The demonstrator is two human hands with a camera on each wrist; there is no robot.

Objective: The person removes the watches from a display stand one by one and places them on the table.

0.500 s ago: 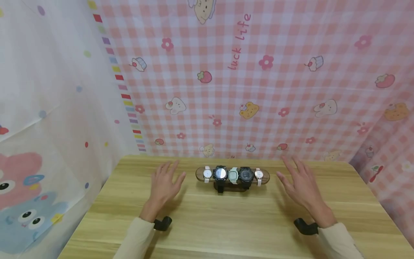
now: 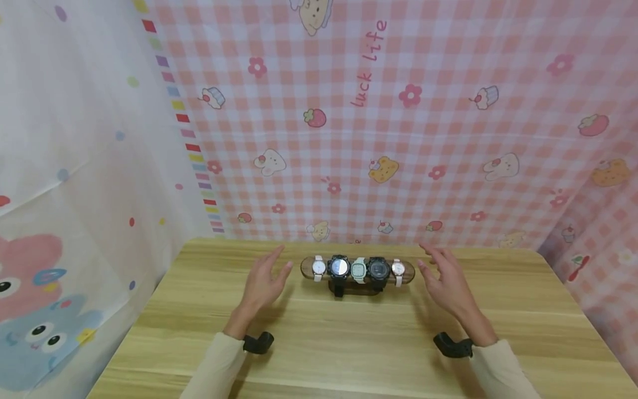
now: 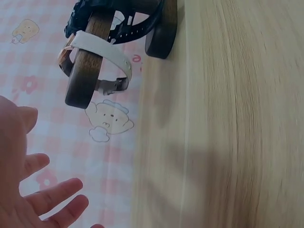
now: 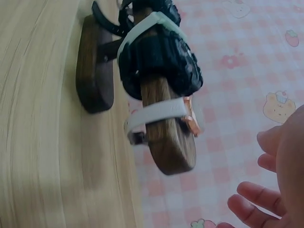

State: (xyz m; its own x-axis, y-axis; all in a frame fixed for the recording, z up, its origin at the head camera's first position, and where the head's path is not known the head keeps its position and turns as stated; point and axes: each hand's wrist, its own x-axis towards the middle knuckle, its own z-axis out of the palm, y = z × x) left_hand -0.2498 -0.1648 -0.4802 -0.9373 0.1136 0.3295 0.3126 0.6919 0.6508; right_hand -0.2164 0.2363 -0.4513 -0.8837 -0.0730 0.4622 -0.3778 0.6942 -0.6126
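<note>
A dark wooden watch stand [image 2: 408,272] on a low base carries a row of several wristwatches. At its left end is a white-strapped watch [image 2: 318,267], followed by a black watch [image 2: 340,267], a mint-green watch [image 2: 358,270] and a second black watch [image 2: 379,270]. Another white-strapped watch [image 2: 397,269] sits at the right end. My left hand [image 2: 264,284] hovers just left of the stand, fingers spread and nothing in it. On the other side my right hand [image 2: 448,285] is held close to the right end, fingers loosely bent, not touching it.
The stand is on a wood-grain table [image 2: 319,354] near its back edge. Behind hangs a pink checked cloth [image 2: 349,138], and a white patterned cloth [image 2: 99,166] hangs at the left. Each wrist wears a black camera mount [image 2: 258,343].
Both hands have moved inward toward the stand, the left one rightward and the right one leftward. The watches and stand have stayed in place.
</note>
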